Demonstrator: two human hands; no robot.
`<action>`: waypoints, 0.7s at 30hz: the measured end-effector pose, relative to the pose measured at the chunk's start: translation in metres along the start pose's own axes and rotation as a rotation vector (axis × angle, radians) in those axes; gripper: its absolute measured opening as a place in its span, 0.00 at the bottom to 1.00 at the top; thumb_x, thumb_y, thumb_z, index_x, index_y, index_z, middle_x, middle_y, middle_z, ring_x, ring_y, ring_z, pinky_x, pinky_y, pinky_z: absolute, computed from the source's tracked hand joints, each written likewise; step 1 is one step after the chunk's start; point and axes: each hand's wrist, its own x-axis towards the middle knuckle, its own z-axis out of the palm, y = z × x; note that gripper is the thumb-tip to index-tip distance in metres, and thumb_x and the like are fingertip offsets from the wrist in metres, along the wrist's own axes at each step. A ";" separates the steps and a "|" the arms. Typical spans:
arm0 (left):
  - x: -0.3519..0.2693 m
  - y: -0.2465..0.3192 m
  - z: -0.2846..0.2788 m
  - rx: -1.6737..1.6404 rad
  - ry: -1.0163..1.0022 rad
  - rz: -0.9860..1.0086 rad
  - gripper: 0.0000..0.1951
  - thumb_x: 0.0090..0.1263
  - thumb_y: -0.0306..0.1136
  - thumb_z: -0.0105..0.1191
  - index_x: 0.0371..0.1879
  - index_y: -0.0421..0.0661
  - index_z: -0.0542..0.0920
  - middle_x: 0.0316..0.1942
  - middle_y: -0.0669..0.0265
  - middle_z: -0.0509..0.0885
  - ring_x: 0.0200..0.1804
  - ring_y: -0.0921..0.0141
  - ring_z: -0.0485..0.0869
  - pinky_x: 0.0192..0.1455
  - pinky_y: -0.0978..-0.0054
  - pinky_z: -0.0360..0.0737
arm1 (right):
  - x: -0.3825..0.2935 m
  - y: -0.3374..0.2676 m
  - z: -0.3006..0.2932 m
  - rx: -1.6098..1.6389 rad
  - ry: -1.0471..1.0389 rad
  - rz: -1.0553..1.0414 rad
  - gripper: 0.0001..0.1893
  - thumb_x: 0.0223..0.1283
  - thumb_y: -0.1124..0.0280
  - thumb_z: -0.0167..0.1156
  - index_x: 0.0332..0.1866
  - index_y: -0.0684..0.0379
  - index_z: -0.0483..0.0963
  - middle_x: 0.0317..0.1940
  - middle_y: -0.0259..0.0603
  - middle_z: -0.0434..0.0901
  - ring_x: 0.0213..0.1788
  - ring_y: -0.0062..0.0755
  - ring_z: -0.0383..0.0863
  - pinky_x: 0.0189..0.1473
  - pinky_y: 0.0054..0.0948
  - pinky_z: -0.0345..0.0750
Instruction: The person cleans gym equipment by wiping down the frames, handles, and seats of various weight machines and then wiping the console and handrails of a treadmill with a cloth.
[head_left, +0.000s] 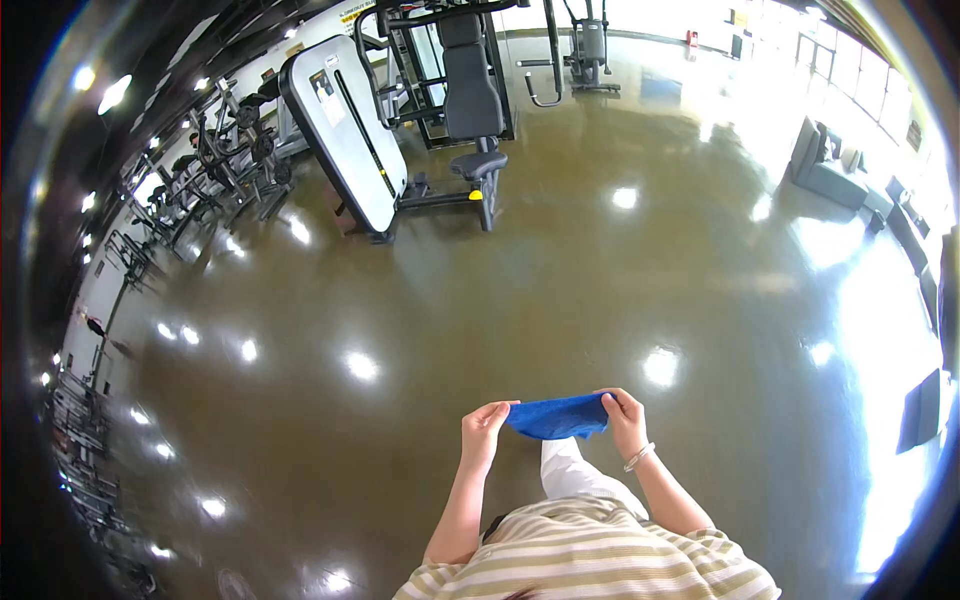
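Note:
A blue cloth (556, 417) is stretched between my two hands in front of my body. My left hand (484, 429) pinches its left corner between thumb and fingers. At the opposite corner, my right hand (624, 420) grips the cloth, with a bracelet (640, 457) around that wrist. The cloth's lower edge hangs loose and covers part of my leg in white trousers (574, 472).
A seated weight machine (352, 135) stands ahead on the glossy floor (480, 300). More exercise machines (240, 142) line the left side. Farther back is another machine (591, 52). A grey sofa (829, 169) sits at the right, near bright windows. A distant person (95, 326) is at the far left.

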 end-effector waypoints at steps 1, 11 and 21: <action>0.029 -0.001 0.001 -0.013 0.002 -0.012 0.12 0.67 0.36 0.56 0.37 0.38 0.84 0.34 0.66 0.85 0.39 0.79 0.78 0.48 0.80 0.72 | 0.030 -0.001 0.003 0.000 -0.038 -0.005 0.10 0.66 0.70 0.53 0.42 0.67 0.76 0.29 0.30 0.77 0.32 0.14 0.70 0.36 0.17 0.69; 0.302 0.047 0.016 0.009 0.295 0.145 0.13 0.70 0.35 0.52 0.27 0.39 0.78 0.22 0.79 0.70 0.27 0.84 0.64 0.29 0.84 0.58 | 0.329 -0.045 0.100 -0.076 -0.014 -0.092 0.10 0.69 0.66 0.49 0.38 0.63 0.70 0.21 0.35 0.68 0.26 0.21 0.63 0.31 0.24 0.68; 0.595 0.012 0.034 0.143 0.371 0.209 0.21 0.75 0.37 0.44 0.17 0.45 0.57 0.18 0.77 0.54 0.23 0.81 0.52 0.24 0.77 0.51 | 0.587 0.000 0.162 -0.033 -0.117 -0.087 0.10 0.69 0.67 0.49 0.36 0.62 0.69 0.19 0.33 0.63 0.25 0.18 0.59 0.27 0.22 0.63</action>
